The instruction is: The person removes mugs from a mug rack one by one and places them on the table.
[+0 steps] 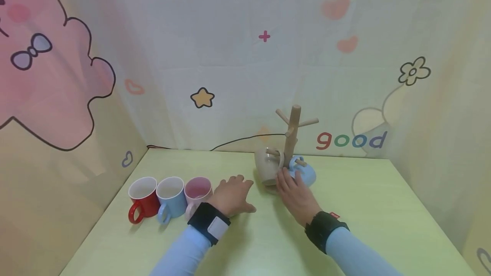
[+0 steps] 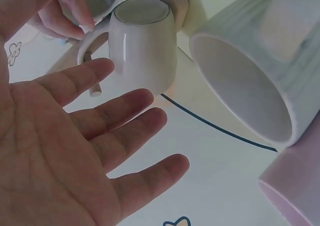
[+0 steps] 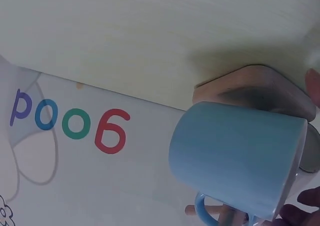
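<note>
The right hand [image 1: 297, 195] is reaching in at the wooden mug tree [image 1: 291, 144], its fingers lying mostly straight at the rim of the hanging light-blue mug [image 1: 308, 176] and showing no pinch; how firmly they are pressing, the views are not telling. That mug is hanging tilted by its handle on a low peg, beside the beige mug, [image 1: 266, 167] which is hanging on another. For a clean finish, the person should be checking that the handle is sitting well back along the peg, then easing the fingers out without nudging the beige mug. The left hand [image 1: 233, 197] is hovering with fingers spread, gripping nothing, near the ribbed mug [image 2: 245, 31] and the pink mug [image 1: 197, 191]; it should be avoiding both rims. On the backdrop [image 1: 230, 54], the word "good" [image 1: 351, 140] is running in coloured letters, appearing upside down to the right wrist camera; a red tag [image 1: 334, 215] on the right wristband [image 1: 325, 230] is showing too small to read, and no brand is appearing on the visible mug sides.
</note>
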Demonstrator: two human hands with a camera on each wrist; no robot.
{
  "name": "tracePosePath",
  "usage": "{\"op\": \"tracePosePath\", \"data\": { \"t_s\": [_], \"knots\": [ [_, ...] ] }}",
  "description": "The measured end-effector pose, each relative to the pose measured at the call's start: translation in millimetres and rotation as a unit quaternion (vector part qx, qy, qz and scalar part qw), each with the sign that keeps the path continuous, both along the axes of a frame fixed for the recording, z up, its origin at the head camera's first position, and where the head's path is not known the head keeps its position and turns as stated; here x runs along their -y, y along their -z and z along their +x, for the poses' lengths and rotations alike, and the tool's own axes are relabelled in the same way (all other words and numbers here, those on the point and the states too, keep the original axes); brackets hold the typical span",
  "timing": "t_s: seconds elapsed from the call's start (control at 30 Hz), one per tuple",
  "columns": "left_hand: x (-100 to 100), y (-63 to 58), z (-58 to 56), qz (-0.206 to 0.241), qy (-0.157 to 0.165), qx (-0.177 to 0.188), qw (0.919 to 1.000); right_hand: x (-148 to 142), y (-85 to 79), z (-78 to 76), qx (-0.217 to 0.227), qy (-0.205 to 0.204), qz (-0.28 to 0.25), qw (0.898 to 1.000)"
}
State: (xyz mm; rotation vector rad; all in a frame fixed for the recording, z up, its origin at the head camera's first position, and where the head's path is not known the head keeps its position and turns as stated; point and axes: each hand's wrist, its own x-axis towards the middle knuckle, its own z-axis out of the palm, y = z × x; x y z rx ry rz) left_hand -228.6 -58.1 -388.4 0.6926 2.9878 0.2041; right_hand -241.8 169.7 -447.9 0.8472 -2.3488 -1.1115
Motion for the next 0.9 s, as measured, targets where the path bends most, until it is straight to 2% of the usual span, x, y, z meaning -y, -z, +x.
{"op": "tracePosePath", "data": {
  "t_s": [0.13, 0.4, 0.63, 0.9],
  "knots": [
    [-4.8, 0.4, -0.9, -0.012, -0.003, -0.001, 0.9999, -0.1, 2.5, -2.7, 0.0, 0.005, 0.014, 1.0],
    [-12.2, 3.2, -4.0, -0.038, -0.011, 0.008, 0.9992, 1.0, 5.4, -7.9, -0.007, 0.016, 0.005, 1.0],
    [-14.2, 1.9, -5.0, -0.031, -0.008, 0.008, 0.9994, 2.1, 5.5, -12.3, -0.017, 0.008, -0.005, 1.0],
    [-15.4, -1.5, -4.1, -0.032, -0.011, 0.014, 0.9993, 2.2, 3.9, -12.6, -0.008, 0.01, -0.002, 1.0]
  ]
}}
